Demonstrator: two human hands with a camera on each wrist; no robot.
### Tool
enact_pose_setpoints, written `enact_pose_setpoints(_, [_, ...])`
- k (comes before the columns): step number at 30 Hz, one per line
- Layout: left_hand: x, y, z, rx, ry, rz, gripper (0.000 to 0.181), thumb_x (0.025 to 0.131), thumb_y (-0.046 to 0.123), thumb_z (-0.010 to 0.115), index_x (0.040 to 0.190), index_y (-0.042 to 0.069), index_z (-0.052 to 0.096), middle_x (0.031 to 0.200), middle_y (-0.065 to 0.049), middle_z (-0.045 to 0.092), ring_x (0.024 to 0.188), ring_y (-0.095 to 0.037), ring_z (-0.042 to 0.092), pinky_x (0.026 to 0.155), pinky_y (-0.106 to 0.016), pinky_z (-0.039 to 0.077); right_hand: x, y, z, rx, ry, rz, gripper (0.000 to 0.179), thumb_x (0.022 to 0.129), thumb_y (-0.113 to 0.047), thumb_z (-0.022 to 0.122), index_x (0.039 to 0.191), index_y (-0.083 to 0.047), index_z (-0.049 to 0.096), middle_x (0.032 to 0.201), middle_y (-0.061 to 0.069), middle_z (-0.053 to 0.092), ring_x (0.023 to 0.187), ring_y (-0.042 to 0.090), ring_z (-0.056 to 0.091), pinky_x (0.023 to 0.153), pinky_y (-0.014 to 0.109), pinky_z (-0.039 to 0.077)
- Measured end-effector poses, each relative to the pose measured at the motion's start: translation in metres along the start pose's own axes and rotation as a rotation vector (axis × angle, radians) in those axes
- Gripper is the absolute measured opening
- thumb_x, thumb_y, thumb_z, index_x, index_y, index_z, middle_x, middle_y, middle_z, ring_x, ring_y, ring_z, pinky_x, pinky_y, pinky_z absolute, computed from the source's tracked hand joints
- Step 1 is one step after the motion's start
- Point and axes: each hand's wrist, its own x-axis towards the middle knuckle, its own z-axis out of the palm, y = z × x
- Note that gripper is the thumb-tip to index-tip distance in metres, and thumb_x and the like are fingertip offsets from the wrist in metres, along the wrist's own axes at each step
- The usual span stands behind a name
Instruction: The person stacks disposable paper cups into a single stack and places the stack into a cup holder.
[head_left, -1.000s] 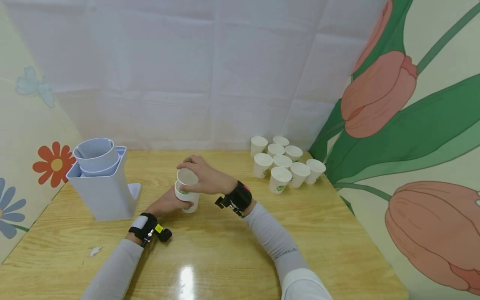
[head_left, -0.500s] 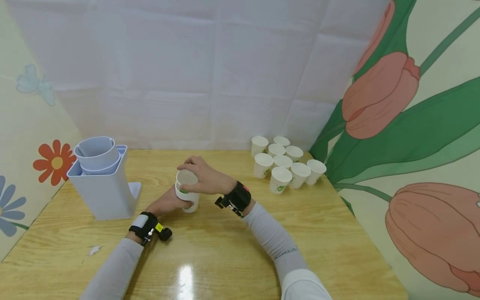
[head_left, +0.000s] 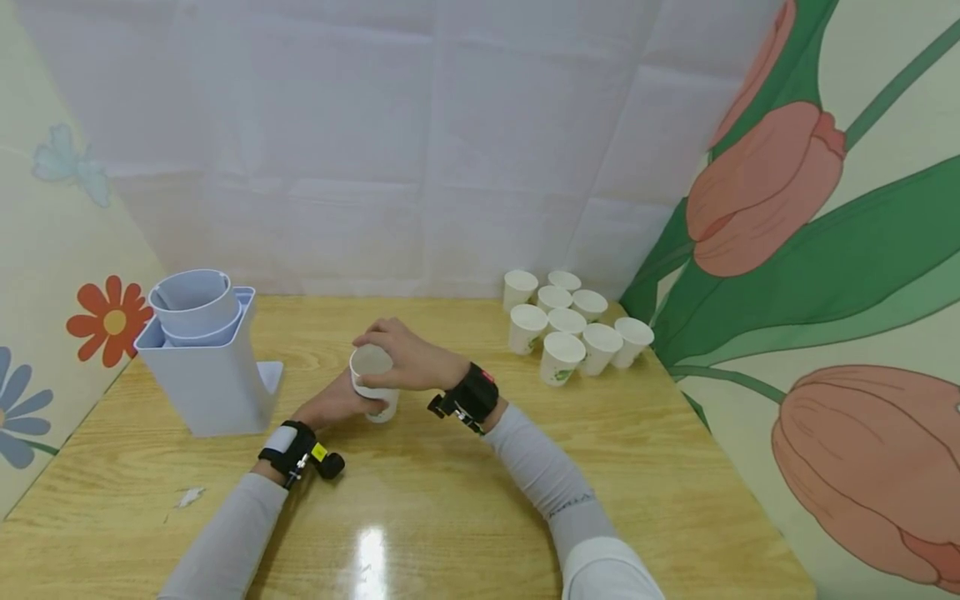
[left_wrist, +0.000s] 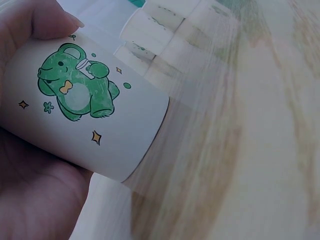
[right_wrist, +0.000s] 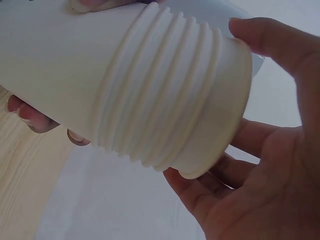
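Observation:
A stack of nested white paper cups [head_left: 372, 360] stands in the middle of the table, several rims ringing its upper part in the right wrist view. My left hand [head_left: 337, 402] grips the lowest cup [left_wrist: 85, 95], which bears a green cartoon animal. From above, my right hand [head_left: 414, 360] holds the top cup [right_wrist: 220, 105] by its rim, thumb on one side and fingers on the other. That top cup sits almost fully inside the stack, a short band of its wall showing. In the head view the hands hide part of the stack.
Several separate white paper cups [head_left: 562, 358] stand upright at the back right. On the left is a pale lavender box-shaped container [head_left: 210, 392] with a cylindrical piece [head_left: 193, 308] in its top. The wooden table [head_left: 420, 517] meets a white sheet behind and painted walls.
My right hand has lowered the top cup into the stack, so less of its wall shows above the other rims. The left hand keeps its grip in place.

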Motion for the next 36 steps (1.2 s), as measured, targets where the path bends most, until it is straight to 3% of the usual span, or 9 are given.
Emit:
enact_pose_setpoints(13, [0.001,0.001,0.002,0.009,-0.022,0.011,0.085,0.084,0.007,0.076,0.154,0.002,0.027,0.138,-0.021,0.048,0.119,-0.03,0.05,0.1,-0.043,0.042,-0.003,0.005,0.003,0.045,-0.058,0.012,0.058,0.094,-0.032,0.073,0.142,-0.003,0.056,0.136,0.014,0.052,0.122,0.025,0.046,0.095,0.035,0.044])
enact_pose_setpoints(18, [0.0,0.003,0.002,0.019,-0.016,0.018,0.081,0.084,0.006,0.076,0.15,-0.001,0.029,0.134,-0.02,0.051,0.114,-0.026,0.052,0.098,-0.039,0.044,-0.005,0.01,-0.001,0.083,-0.074,0.053,0.058,0.098,-0.038,0.067,0.145,-0.008,0.053,0.141,0.011,0.05,0.126,0.023,0.048,0.101,0.034,0.045])
enact_pose_setpoints(26, [0.0,-0.001,0.0,-0.026,0.005,-0.017,0.085,0.082,0.006,0.076,0.15,-0.004,0.027,0.135,-0.025,0.049,0.121,-0.031,0.051,0.105,-0.046,0.04,-0.017,0.035,-0.025,0.11,0.02,0.131,0.056,0.102,-0.036,0.061,0.147,-0.006,0.049,0.143,0.014,0.051,0.128,0.028,0.051,0.106,0.042,0.045])
enact_pose_setpoints(30, [0.0,-0.001,-0.001,-0.048,0.025,-0.024,0.086,0.08,0.004,0.076,0.15,-0.004,0.027,0.138,-0.027,0.047,0.125,-0.035,0.048,0.108,-0.051,0.037,-0.027,0.057,-0.041,0.056,0.102,0.225,0.057,0.102,-0.035,0.06,0.148,-0.003,0.047,0.144,0.017,0.05,0.13,0.03,0.049,0.108,0.043,0.043])
enact_pose_setpoints(36, [-0.001,0.001,-0.001,-0.046,0.032,-0.014,0.086,0.08,0.002,0.077,0.15,-0.004,0.027,0.138,-0.027,0.047,0.125,-0.036,0.048,0.108,-0.051,0.037,-0.047,0.096,-0.059,-0.027,0.153,0.44,0.061,0.102,-0.034,0.06,0.15,0.0,0.044,0.15,0.022,0.045,0.14,0.035,0.042,0.115,0.046,0.036])
